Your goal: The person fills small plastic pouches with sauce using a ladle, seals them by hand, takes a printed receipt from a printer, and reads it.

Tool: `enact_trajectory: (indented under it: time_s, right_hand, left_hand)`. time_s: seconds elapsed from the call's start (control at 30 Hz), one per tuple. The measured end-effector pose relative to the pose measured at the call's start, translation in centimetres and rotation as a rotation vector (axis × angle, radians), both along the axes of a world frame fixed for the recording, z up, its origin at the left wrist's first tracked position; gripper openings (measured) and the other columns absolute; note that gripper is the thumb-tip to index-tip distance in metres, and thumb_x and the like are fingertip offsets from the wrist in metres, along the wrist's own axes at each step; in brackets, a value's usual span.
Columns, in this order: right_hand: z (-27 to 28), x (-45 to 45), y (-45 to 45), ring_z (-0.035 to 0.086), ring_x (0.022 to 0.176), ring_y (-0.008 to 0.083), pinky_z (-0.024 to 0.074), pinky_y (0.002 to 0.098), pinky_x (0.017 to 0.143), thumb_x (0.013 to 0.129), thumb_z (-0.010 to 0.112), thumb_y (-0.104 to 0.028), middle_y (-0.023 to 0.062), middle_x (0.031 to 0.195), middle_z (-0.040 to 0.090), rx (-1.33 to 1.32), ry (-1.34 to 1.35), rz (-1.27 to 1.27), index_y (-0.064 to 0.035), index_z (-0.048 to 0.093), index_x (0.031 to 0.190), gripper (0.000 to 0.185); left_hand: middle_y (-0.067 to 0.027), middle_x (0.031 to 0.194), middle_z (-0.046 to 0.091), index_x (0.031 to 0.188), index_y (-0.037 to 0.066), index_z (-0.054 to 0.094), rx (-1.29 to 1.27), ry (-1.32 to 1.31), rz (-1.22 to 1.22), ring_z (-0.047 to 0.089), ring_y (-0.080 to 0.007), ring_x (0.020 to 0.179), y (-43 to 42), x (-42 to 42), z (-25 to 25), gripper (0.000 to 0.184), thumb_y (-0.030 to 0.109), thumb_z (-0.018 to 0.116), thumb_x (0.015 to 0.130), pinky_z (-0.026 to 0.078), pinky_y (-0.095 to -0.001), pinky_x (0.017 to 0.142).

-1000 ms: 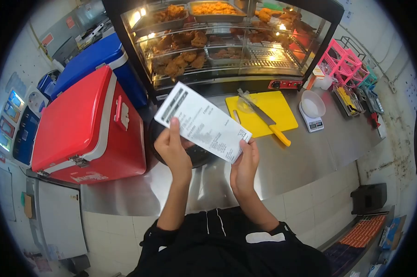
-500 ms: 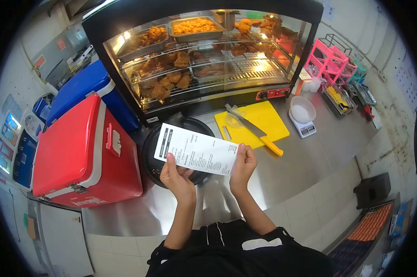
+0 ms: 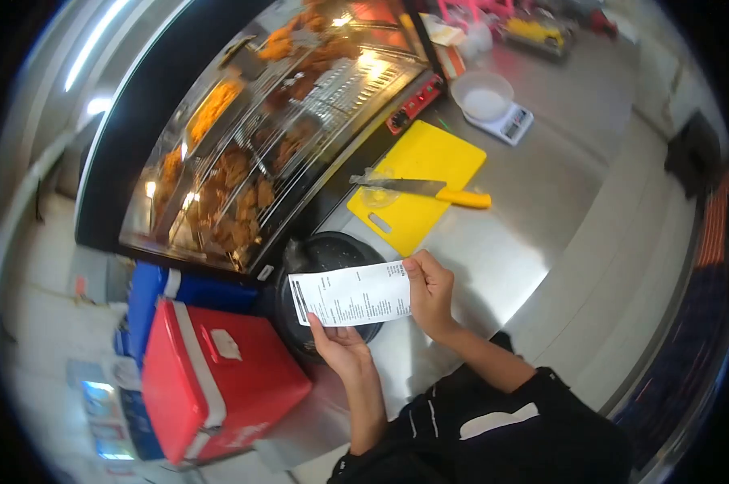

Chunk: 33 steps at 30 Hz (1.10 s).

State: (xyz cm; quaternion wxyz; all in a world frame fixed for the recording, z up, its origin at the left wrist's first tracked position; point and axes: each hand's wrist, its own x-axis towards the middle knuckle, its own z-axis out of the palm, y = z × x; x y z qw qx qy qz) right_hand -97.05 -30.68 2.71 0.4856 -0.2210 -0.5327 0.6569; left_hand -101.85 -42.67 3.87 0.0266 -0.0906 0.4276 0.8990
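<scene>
A long printed paper receipt (image 3: 352, 292) is stretched between my two hands above the steel counter. My left hand (image 3: 340, 345) grips its lower left edge, thumb on top and fingers beneath. At the other end, my right hand (image 3: 431, 292) pinches the paper between thumb and fingers. Under the receipt, partly covered by it, sits a round black pan (image 3: 340, 252). Beyond my right hand lies a yellow cutting board (image 3: 413, 222), with a yellow-handled knife (image 3: 465, 198) and a crumpled clear plastic bag (image 3: 378, 194) on it.
A glass warming cabinet (image 3: 324, 181) with trays of fried food stands behind the pan. The red cooler (image 3: 243, 379) is at left, in front of a blue cooler (image 3: 211, 302). A scale (image 3: 513, 125) carrying a white bowl (image 3: 483, 95) stands at the back right.
The view has swung round and tilted, so the cabinet and coolers appear rotated. Both hands still hold the receipt, which now lies more level in the view.
</scene>
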Motion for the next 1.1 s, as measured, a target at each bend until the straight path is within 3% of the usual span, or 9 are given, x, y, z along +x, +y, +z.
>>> enact_trajectory:
  time_s: [0.07, 0.1, 0.23, 0.43, 0.6, 0.77, 0.83, 1.1]
  right_hand:
    - [0.3, 0.7, 0.8, 0.036, 0.045, 0.0106, 0.0315, 0.0284, 0.043, 0.091, 0.053, -0.014, 0.0101, 0.051, 0.04, 0.073, -0.021, 0.009, -0.0011, 0.048, 0.071, 0.024]
    - [0.1, 0.7, 1.0, 0.039, 0.041, 0.0167, 0.0321, 0.0302, 0.041, 0.09, 0.054, -0.013, 0.0141, 0.052, 0.04, 0.069, 0.002, -0.003, -0.0017, 0.048, 0.073, 0.021]
    - [0.2, 1.1, 2.2, 0.046, 0.04, 0.0254, 0.032, 0.0315, 0.04, 0.091, 0.052, -0.014, 0.0141, 0.051, 0.042, 0.083, 0.039, 0.023, -0.0027, 0.046, 0.073, 0.022]
    - [0.5, 1.5, 2.1, 0.052, 0.043, 0.0283, 0.0332, 0.034, 0.039, 0.092, 0.05, -0.015, 0.0147, 0.051, 0.046, 0.04, 0.074, 0.08, -0.0029, 0.046, 0.075, 0.021]
    - [0.8, 1.3, 0.5, 0.054, 0.045, 0.0291, 0.0349, 0.034, 0.04, 0.091, 0.051, -0.013, 0.0158, 0.052, 0.046, 0.067, 0.101, 0.084, -0.002, 0.046, 0.077, 0.019]
    - [0.8, 1.4, -0.6, 0.056, 0.047, 0.0293, 0.0365, 0.0329, 0.041, 0.09, 0.053, -0.012, 0.0164, 0.053, 0.047, 0.079, 0.163, 0.119, -0.0016, 0.046, 0.077, 0.018]
    - [0.5, 1.5, -0.9, 0.046, 0.04, 0.0193, 0.0341, 0.0283, 0.042, 0.093, 0.048, -0.015, 0.0115, 0.051, 0.041, 0.058, 0.158, 0.133, -0.0011, 0.048, 0.076, 0.022]
    - [0.4, 1.8, -1.1, 0.046, 0.041, 0.0188, 0.0342, 0.0281, 0.042, 0.093, 0.049, -0.015, 0.0112, 0.052, 0.041, 0.059, 0.162, 0.104, -0.0012, 0.048, 0.076, 0.022]
  left_hand:
    - [-0.0108, 0.112, 0.06, 0.115, -0.001, 0.051, 0.013, 0.037, -0.055, 0.06, -0.0156, 0.098, 0.5, 0.0, 0.1, 0.035, 0.026, 0.051, 0.092, 0.054, -0.0234, 0.078]
    - [-0.0108, 0.112, 0.06, 0.115, -0.001, 0.051, -0.021, 0.039, -0.08, 0.06, -0.0156, 0.098, 0.8, -0.1, 0.0, 0.035, 0.026, 0.051, 0.092, 0.054, -0.0234, 0.078]
    - [-0.0098, 0.109, 0.061, 0.116, 0.0, 0.05, -0.107, 0.132, -0.067, 0.061, -0.0157, 0.095, 1.7, -0.1, 0.9, 0.037, 0.029, 0.05, 0.092, 0.054, -0.0225, 0.075]
    - [-0.0086, 0.105, 0.061, 0.117, -0.002, 0.049, -0.248, 0.281, 0.078, 0.059, -0.0144, 0.093, 2.5, 0.7, 2.6, 0.043, 0.034, 0.049, 0.092, 0.048, -0.0254, 0.077]
    - [-0.0102, 0.112, 0.059, 0.119, 0.001, 0.049, -0.26, 0.401, 0.086, 0.057, -0.0182, 0.101, 0.4, 0.0, 2.8, 0.042, 0.033, 0.049, 0.092, 0.047, -0.0318, 0.085]
    - [-0.0105, 0.111, 0.059, 0.119, 0.002, 0.049, -0.266, 0.361, 0.134, 0.057, -0.0187, 0.103, 0.1, 0.7, 3.2, 0.043, 0.034, 0.05, 0.091, 0.048, -0.033, 0.086]
    - [-0.0098, 0.111, 0.059, 0.12, 0.004, 0.048, -0.27, 0.378, 0.128, 0.058, -0.0188, 0.102, 0.0, 1.0, 3.2, 0.043, 0.035, 0.051, 0.091, 0.049, -0.0332, 0.086]
    - [-0.0094, 0.111, 0.059, 0.12, 0.006, 0.047, -0.273, 0.366, 0.102, 0.059, -0.0196, 0.1, -0.5, 0.8, 2.8, 0.041, 0.035, 0.05, 0.091, 0.051, -0.0351, 0.083]
